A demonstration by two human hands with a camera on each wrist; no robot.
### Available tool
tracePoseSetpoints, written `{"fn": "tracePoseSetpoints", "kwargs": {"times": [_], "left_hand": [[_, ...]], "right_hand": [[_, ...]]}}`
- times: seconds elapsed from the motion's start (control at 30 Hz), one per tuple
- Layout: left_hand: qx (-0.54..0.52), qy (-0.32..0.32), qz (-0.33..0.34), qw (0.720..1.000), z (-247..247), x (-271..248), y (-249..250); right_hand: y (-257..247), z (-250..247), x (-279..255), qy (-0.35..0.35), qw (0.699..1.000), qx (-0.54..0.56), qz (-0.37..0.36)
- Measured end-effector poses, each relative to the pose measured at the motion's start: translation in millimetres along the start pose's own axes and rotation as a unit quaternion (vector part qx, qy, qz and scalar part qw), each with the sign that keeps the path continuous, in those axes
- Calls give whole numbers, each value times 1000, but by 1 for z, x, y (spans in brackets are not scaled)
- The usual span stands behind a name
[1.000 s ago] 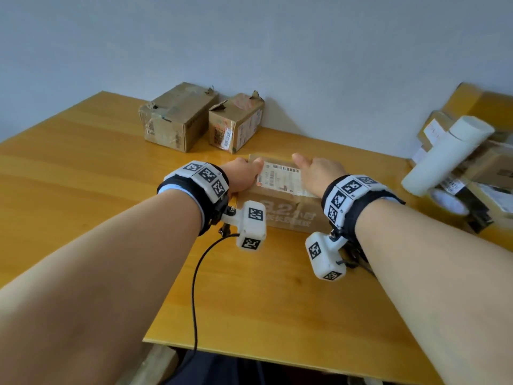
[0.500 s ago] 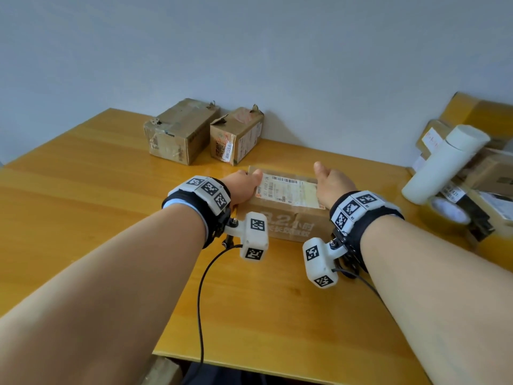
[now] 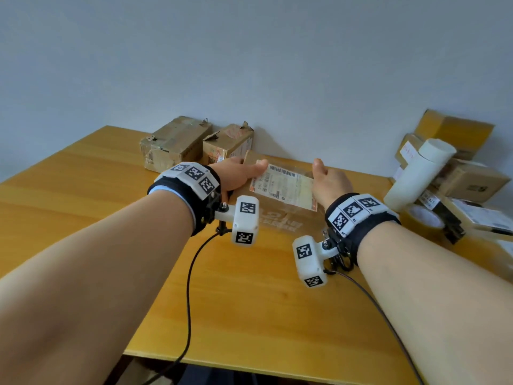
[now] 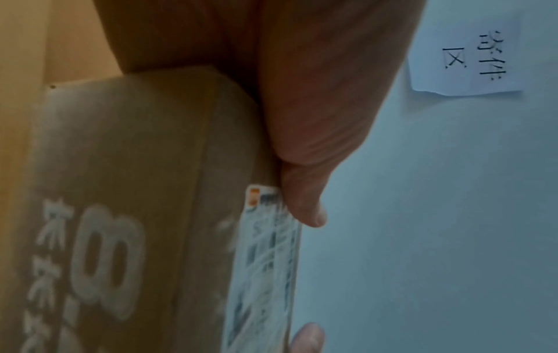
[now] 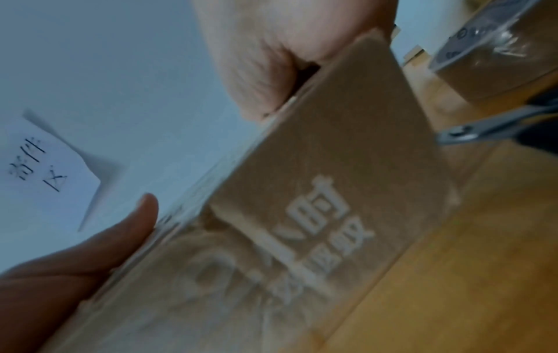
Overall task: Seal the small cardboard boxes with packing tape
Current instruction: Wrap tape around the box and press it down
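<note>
The left hand [image 3: 238,177] and right hand [image 3: 329,183] grip opposite ends of a labelled cardboard box [image 3: 280,201], fingers curled around it, on the wooden surface [image 3: 249,301].

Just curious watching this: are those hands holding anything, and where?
Yes. The left hand and right hand grip the brown cardboard box with a white shipping label by its two opposite ends.

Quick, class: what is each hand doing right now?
Left hand: grips the left end of the labelled box, thumb on top.
Right hand: holds the box's right end; its fingers are hidden.
</note>
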State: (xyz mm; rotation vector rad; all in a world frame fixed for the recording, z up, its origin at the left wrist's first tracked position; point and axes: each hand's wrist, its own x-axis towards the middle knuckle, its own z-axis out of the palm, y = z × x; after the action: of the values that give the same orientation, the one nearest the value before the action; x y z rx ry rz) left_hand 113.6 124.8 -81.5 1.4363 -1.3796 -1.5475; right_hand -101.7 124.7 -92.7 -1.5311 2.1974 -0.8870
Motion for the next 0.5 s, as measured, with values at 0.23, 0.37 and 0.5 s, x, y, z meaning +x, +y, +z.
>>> {"fn": "tracePoseSetpoints", "kwargs": {"times": [0.23, 0.37, 0.5], "left_hand": [[-53, 11, 24, 998, -11, -19, 2], [-86, 27, 14, 996, -20, -20, -9], [-76, 31, -3, 997, -17, -18, -17]], "right_hand": [[-17, -6, -12, -137, 957, 246, 74], [-12, -3, -15, -223, 907, 340, 110], [-20, -9, -22, -193, 929, 312, 48]]}}
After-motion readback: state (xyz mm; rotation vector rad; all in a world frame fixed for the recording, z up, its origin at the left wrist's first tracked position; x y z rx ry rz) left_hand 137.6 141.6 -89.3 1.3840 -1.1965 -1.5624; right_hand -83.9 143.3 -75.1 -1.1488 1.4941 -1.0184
